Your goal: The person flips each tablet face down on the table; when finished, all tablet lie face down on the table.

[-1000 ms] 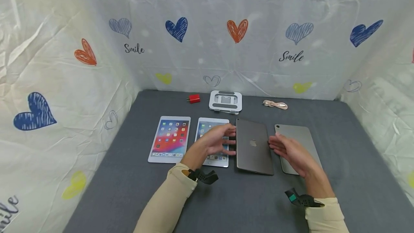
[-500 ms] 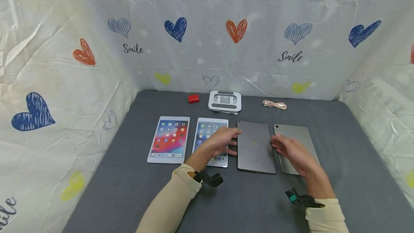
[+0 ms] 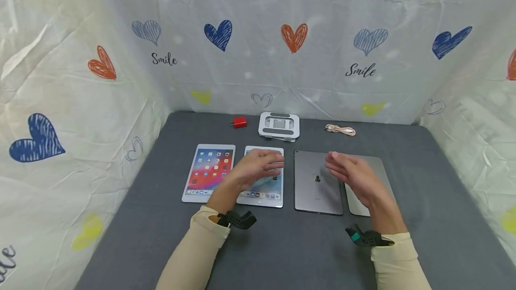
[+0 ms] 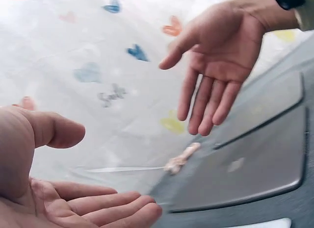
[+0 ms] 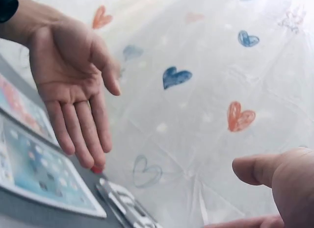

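Observation:
Face down on the table lies a dark grey tablet (image 3: 316, 191), between my two hands. My left hand (image 3: 258, 168) hovers over a white tablet (image 3: 260, 201) with a lit blue screen, its fingers straight and holding nothing. My right hand (image 3: 356, 176) is held above the gap between the dark tablet and a lighter grey tablet (image 3: 380, 169), which is also face down and partly hidden by that hand. Both palms face each other, as the left wrist view shows with the right hand (image 4: 221, 66) spread flat. Another white tablet (image 3: 209, 171) with a red and blue screen lies far left.
Along the back of the grey table (image 3: 298, 249) are a red charger plug (image 3: 239, 122), a folded silver stand (image 3: 279, 126) and a coiled pinkish cable (image 3: 341, 130). A white cloth (image 3: 258, 70) printed with hearts encloses the back and sides.
The dark grey tablet, tilted a second ago, came down flat on the table. Both hands have since left its edges; the left moved left and the right rose slightly.

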`<act>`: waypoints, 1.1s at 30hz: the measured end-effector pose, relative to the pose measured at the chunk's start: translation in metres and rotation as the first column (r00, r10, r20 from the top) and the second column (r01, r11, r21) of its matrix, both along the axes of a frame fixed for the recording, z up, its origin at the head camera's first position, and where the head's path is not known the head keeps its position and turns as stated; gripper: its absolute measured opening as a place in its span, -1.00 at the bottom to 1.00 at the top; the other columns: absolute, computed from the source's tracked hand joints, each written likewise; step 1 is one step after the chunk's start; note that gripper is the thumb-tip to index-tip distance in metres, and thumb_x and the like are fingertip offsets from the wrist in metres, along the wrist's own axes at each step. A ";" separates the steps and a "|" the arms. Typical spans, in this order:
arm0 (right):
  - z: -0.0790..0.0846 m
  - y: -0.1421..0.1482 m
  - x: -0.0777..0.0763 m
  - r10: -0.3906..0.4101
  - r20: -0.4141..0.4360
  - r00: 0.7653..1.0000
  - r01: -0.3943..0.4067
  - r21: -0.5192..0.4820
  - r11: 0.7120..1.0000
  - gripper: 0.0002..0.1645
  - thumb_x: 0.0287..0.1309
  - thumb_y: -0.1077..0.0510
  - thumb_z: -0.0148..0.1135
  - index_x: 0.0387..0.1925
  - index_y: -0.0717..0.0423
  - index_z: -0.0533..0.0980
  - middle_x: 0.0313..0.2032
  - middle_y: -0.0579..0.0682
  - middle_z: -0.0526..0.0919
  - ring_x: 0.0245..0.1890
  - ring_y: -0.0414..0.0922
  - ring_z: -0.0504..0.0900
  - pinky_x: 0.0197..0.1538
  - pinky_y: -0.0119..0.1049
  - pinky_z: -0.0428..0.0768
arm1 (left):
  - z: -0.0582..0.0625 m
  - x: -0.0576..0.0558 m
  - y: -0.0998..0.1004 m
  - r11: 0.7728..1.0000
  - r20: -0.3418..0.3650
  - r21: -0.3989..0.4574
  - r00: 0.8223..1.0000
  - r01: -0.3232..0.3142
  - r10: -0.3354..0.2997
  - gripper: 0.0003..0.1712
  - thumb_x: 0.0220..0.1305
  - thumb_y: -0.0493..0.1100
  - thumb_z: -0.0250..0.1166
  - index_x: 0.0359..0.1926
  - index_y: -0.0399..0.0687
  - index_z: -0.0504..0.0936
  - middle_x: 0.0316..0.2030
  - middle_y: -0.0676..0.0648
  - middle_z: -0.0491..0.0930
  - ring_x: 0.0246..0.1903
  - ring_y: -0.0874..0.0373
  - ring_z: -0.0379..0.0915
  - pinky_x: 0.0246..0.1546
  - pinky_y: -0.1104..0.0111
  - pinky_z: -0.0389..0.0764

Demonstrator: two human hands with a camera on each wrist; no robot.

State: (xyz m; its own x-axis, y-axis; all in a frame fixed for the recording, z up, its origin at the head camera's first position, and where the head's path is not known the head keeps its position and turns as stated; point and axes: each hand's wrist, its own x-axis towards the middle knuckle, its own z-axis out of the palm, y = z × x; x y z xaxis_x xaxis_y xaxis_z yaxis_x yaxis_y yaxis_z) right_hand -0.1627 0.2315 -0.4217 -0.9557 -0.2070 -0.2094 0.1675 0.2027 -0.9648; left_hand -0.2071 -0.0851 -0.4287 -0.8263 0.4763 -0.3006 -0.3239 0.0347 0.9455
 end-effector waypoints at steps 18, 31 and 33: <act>0.003 -0.077 -0.032 0.017 0.069 0.997 0.005 -0.304 0.953 -0.27 0.72 0.01 0.09 0.60 0.44 0.26 0.57 0.39 0.37 0.52 0.10 0.55 0.50 -0.18 0.58 | 0.028 -0.004 -0.102 0.999 -0.113 0.039 0.993 -0.023 0.028 -0.44 0.67 -0.23 0.21 0.55 -0.35 0.43 0.50 -0.34 0.51 0.48 -0.22 0.51 0.48 0.00 0.53; -0.026 -0.096 -0.041 0.022 0.193 0.981 0.022 -0.224 0.974 -0.15 0.67 -0.01 0.17 0.63 0.48 0.17 0.58 0.39 0.38 0.60 0.21 0.41 0.65 -0.01 0.42 | 0.004 -0.018 -0.109 0.973 -0.069 -0.227 0.997 -0.052 0.037 -0.35 0.66 -0.11 0.27 0.55 -0.40 0.42 0.50 -0.35 0.51 0.44 -0.23 0.55 0.51 -0.06 0.53; -0.027 -0.096 -0.041 0.024 0.199 0.980 0.020 -0.215 0.976 -0.14 0.66 -0.02 0.17 0.63 0.48 0.17 0.57 0.39 0.38 0.60 0.21 0.42 0.65 0.01 0.41 | 0.002 -0.018 -0.108 0.964 -0.070 -0.260 0.996 -0.063 0.047 -0.36 0.64 -0.09 0.28 0.53 -0.39 0.45 0.50 -0.32 0.51 0.44 -0.22 0.57 0.49 -0.04 0.56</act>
State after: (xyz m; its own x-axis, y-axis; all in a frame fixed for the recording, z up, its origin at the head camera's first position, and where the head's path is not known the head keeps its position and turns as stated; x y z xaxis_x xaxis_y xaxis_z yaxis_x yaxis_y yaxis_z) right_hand -0.2037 0.1359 -0.4491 -0.8985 -0.2697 -0.3462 0.3608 -0.0048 -0.9326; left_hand -0.2251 -0.1934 -0.4263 -0.8701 0.3412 -0.3558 -0.2729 0.2676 0.9241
